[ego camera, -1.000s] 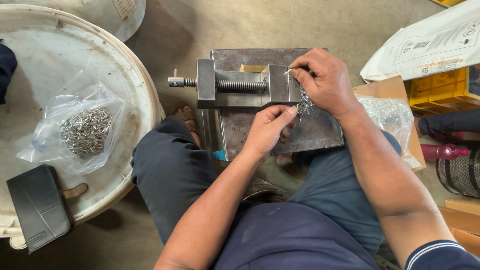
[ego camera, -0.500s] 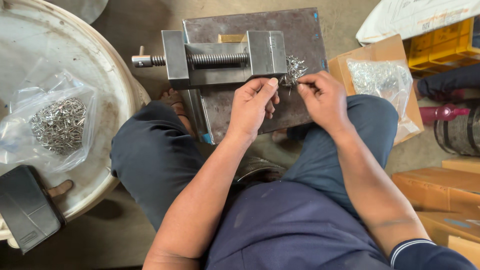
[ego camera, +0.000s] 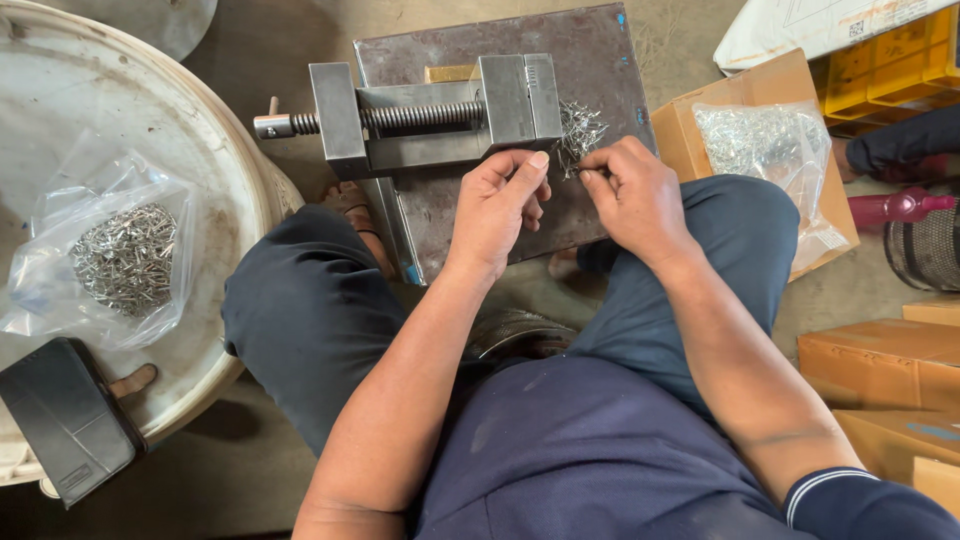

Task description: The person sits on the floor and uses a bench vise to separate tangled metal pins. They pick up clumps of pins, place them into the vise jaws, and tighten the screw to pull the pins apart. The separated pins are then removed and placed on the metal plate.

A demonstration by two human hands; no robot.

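Pins (ego camera: 580,130): loose heap on plate (ego camera: 600,60), right edge, beside vise (ego camera: 440,115).
Right hand (ego camera: 640,195): pinches one pin.
Left hand (ego camera: 500,200): fingers curled, contents unclear.
Risk: sharp tips prick; nudged heap spills off edge.

The vise (ego camera: 440,115) is grey metal with a dull, brushed finish; its screw (ego camera: 420,117) is threaded and darker. It sits on a steel plate (ego camera: 590,60), matt, brownish and stained. At the plate's right edge lies a heap of small pins (ego camera: 580,130), bright shiny metal, just beside the bare left hand (ego camera: 495,210) and right hand (ego camera: 635,195). More such shiny pieces fill a clear, crinkled plastic bag (ego camera: 110,260) on the white plastic tub (ego camera: 235,160), which looks scuffed and dirty. A second clear bag (ego camera: 770,150) rests on a matt brown cardboard box (ego camera: 690,125). The trousers (ego camera: 310,310) are dark blue cloth. The floor (ego camera: 270,50) is rough concrete.
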